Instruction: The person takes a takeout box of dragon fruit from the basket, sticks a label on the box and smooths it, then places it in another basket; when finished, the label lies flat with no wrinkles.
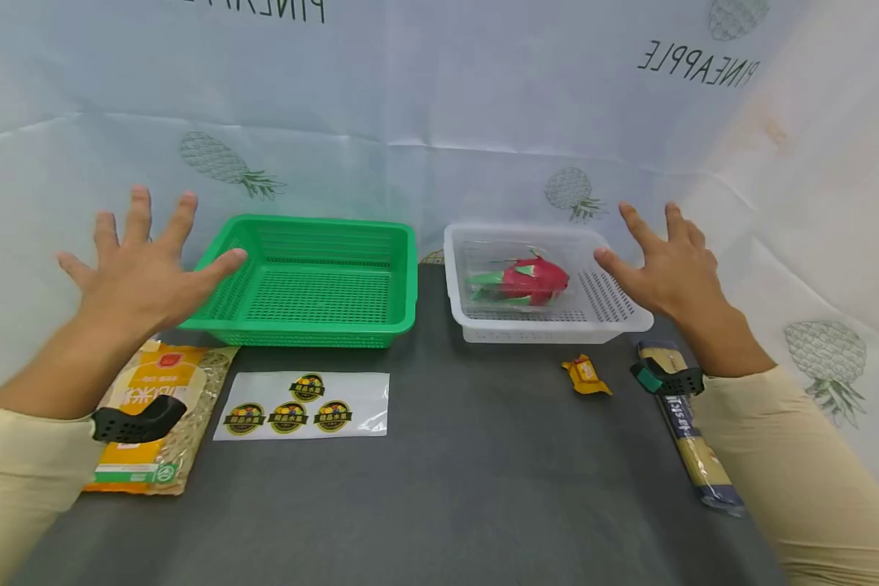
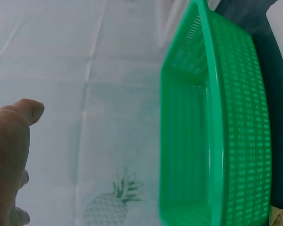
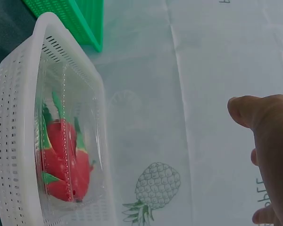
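My left hand (image 1: 135, 273) is spread with straight fingers above the left side, close to the green basket (image 1: 403, 285), and holds nothing. On the other side, my right hand (image 1: 670, 268) is also spread and holds nothing, just right of the white basket (image 1: 535, 335). Inside the white basket lies a red dragon fruit (image 1: 535, 281) with green tips, in a clear plastic box (image 3: 61, 99). The green basket (image 2: 217, 117) has nothing in it. In the wrist views the left thumb (image 2: 28, 110) and right thumb (image 3: 245, 110) stand apart from both baskets.
A bag of grain (image 1: 198, 391) lies under the left forearm. Beside it is a white sheet of round stickers (image 1: 366, 407). An orange wrapped candy (image 1: 586, 376) and a long noodle-like packet (image 1: 692, 439) lie at the right. A pineapple-print cloth (image 1: 410, 98) hangs behind.
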The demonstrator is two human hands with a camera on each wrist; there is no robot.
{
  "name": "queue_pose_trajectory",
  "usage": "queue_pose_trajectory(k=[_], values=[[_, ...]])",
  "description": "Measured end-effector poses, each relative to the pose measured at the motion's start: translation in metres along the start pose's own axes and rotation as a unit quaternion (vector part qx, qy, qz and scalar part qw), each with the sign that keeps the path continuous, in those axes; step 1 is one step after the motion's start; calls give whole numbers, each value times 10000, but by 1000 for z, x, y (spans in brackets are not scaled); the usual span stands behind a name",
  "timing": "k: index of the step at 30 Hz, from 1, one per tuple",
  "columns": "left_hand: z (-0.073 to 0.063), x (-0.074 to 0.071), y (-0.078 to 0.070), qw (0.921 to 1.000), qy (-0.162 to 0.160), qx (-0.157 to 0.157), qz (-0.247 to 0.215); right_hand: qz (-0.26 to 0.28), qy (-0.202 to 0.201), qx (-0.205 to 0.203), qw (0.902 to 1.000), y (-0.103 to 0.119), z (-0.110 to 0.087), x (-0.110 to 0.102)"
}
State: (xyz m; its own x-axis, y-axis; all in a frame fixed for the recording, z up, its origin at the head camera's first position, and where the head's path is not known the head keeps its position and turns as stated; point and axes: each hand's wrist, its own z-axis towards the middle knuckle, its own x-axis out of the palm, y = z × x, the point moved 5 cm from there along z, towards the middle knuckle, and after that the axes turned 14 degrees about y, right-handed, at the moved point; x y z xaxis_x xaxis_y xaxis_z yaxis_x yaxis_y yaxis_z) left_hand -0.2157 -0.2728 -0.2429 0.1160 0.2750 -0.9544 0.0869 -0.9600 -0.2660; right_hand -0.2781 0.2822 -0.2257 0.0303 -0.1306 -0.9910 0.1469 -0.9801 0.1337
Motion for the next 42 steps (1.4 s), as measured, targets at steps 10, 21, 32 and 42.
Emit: queue_pose_trajectory(k=[10,21,32,42], values=[[3,11,-19,9996,-13,255,-129,136,34,56,9999,-14,6,3],[4,26,-38,9995,-81,293,-73,312,68,197,9993,-21,18,10],[2,40,-56,9977,-240,482,-401,490,48,165,9987,-22,28,16],[3,51,-75,9937,-301,711,-815,559,109,158,9983,-29,34,22]])
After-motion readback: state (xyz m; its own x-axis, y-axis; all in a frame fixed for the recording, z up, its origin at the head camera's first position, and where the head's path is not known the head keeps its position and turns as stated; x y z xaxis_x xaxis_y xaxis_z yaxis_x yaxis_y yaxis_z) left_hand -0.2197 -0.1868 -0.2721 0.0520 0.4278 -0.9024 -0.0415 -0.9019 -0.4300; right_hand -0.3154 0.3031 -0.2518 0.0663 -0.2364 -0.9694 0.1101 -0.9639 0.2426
